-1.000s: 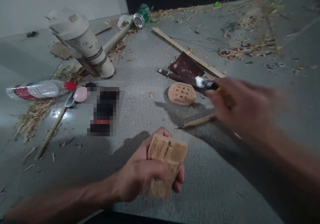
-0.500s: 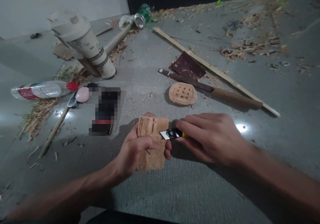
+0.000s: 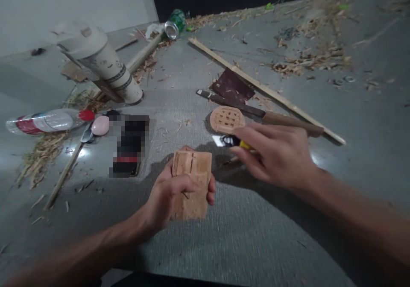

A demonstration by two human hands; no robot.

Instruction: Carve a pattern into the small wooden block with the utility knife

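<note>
My left hand (image 3: 171,193) is wrapped round a flat wooden block (image 3: 201,163), its thumb lying across the front face. Carved grooves show near the block's upper left. My right hand (image 3: 269,150) grips a utility knife (image 3: 229,141) with a yellow and black body; its bare blade points left, above and to the right of the block and apart from it. Just beyond the knife lies a rounded wooden piece (image 3: 226,118) with a grid of small holes. Under the right hand a thin pointed thing shows in part; I cannot make out what it is.
A file (image 3: 288,122) with a wooden handle, dark red sandpaper (image 3: 232,85) and a long wooden stick (image 3: 256,84) lie beyond. Leftward are a phone-like dark, pixelated object (image 3: 130,146), a plastic bottle (image 3: 48,121) and a cream tumbler (image 3: 105,62). A green can (image 3: 175,23) and shavings lie farther back.
My right hand has lifted the knife blade off the block and moved it up and away. The left hand keeps its hold on the block. The whole view has shifted slightly.
</note>
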